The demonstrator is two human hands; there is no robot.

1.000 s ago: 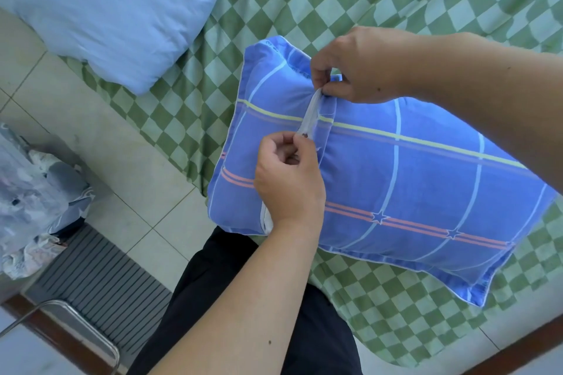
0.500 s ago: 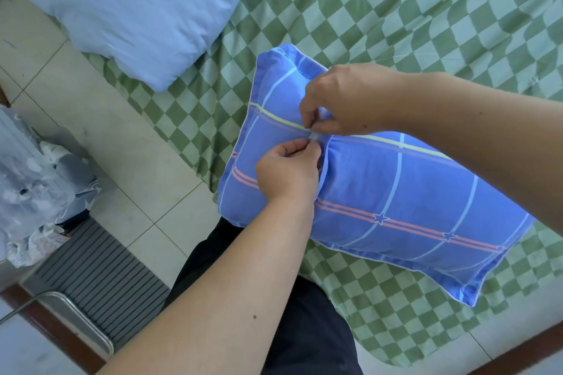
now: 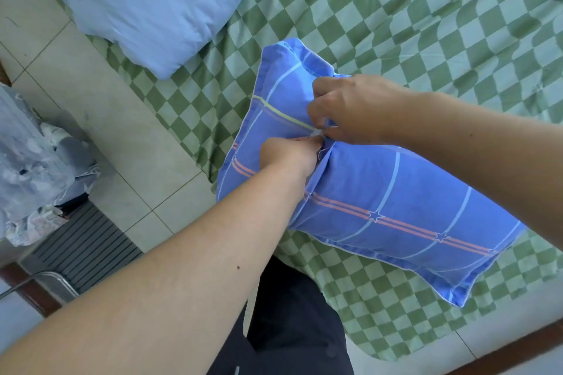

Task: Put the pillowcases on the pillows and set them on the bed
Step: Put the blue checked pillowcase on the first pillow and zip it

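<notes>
Mid-frame on the green checked bed [image 3: 426, 24], both hands pinch the blue pillowcase [image 3: 396, 201] closure: left hand [image 3: 289, 155] below, right hand [image 3: 350, 109] above. Tugging unevenly could snag fabric there.

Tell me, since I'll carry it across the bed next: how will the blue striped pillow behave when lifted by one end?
The blue striped pillow looks plump and soft, so it will probably sag rather than stay stiff. It should be light for its bulk. The cotton-looking case creases near the pinching right hand, so it likely grips easily.
</notes>
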